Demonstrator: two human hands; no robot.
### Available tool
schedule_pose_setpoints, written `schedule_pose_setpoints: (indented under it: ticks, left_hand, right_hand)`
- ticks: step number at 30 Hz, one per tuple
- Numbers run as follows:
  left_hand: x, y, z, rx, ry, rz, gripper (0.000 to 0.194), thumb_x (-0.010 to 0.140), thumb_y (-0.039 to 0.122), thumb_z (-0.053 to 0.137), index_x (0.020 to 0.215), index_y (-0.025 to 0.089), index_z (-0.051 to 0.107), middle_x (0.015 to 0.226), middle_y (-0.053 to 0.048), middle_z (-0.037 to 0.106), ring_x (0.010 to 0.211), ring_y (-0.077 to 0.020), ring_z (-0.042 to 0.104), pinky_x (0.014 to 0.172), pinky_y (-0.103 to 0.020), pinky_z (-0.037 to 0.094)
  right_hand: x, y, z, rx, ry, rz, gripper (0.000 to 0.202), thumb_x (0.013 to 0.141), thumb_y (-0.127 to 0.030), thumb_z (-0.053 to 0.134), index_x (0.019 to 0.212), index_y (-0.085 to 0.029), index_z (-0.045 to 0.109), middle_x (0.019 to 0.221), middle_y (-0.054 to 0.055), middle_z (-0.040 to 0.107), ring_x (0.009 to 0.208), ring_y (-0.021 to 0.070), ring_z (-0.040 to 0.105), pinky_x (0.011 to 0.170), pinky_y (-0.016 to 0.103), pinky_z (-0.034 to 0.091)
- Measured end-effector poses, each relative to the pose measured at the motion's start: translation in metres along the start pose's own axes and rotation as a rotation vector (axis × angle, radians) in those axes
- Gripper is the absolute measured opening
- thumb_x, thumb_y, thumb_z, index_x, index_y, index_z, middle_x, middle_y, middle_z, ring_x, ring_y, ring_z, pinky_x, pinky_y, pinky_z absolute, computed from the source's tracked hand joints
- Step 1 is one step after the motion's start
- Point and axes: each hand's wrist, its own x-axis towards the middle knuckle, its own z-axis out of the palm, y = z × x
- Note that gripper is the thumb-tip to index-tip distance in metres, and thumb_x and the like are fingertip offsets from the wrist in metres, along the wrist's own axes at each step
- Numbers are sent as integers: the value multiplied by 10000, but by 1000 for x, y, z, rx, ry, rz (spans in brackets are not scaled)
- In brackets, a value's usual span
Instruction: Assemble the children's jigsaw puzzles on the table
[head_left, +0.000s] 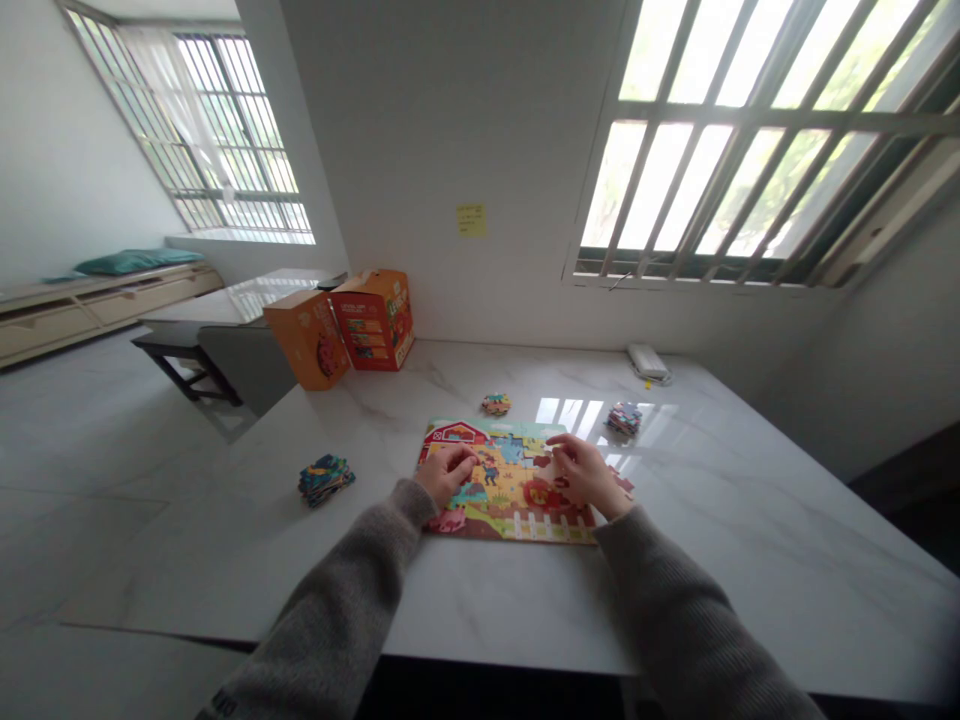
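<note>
Grey sleeves (341, 590) closest to view, stretched across the tabletop (487, 610) toward a farm-scene puzzle (506, 490) lying flat. Left hand (448, 473) below the printed barn (456, 433), fingers bunched; right hand (583, 472) above the opposite side, fingers loosely curled; cannot tell if gripping anything. Best to steady the puzzle lightly, match outlines and picture, then press evenly, never forcing.

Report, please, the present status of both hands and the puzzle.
Left hand over puzzle, left side; right hand over right side. Puzzle flat on table. Hands hide parts of it.
</note>
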Motion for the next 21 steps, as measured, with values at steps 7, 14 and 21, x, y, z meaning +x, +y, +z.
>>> schedule_pose_setpoints:
  ticks: [7,14,21]
  left_hand:
    - [0,4,1,149,-4,49,289,885,420,565,914,154,674,634,18,558,558,-127,491,547,-246,398]
    - [2,21,21,310,-62,143,206,903,314,549,978,170,674,791,-23,653,694,-153,591,667,-270,470]
    - [35,38,59,769,-215,335,249,831,257,654,1065,172,656,1079,-101,630,1041,-258,592,943,-374,473]
  right_hand:
    - [3,0,15,-106,-1,-40,295,874,-316,470,983,-194,715,747,32,679,664,179,595,652,299,461]
    - [9,15,-4,-136,62,-63,306,886,-319,463,1000,-187,715,901,69,715,784,204,622,771,347,487]
    - [-8,22,-14,-154,17,-167,291,911,-274,451,992,-203,721,958,78,698,914,224,621,832,365,492]
